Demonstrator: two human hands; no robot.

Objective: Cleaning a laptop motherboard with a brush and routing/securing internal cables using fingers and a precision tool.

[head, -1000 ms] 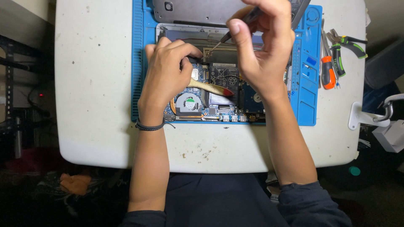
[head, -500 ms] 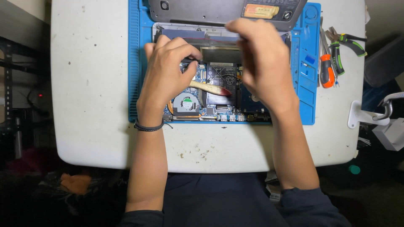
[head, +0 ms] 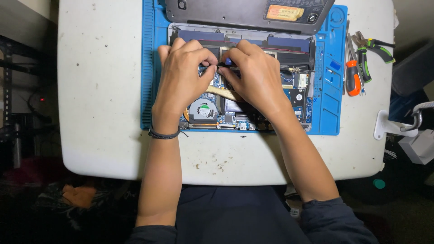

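An opened laptop [head: 298, 86] lies on a blue work mat [head: 326, 108], its circuit board and round fan [head: 203, 110] exposed. Both my hands meet over the middle of the board. My right hand [head: 255, 77] grips a small dark screwdriver with a blue cap [head: 228, 61]. My left hand [head: 183, 72] pinches the tool's other end between thumb and forefinger, and a dark band circles that wrist. The spot under the fingertips is hidden. A pale flat strip [head: 224, 92] runs across the board below my hands.
The removed grey bottom cover [head: 235, 13] lies at the mat's far edge. An orange-handled screwdriver [head: 352, 81] and green-handled pliers [head: 375, 47] rest to the right on the white table [head: 99, 90]. A white clamp fixture [head: 398, 124] sits at the right edge.
My right hand has come down from above the cover and moved left with the screwdriver. It now meets my left hand, whose fingers have closed into a pinch.
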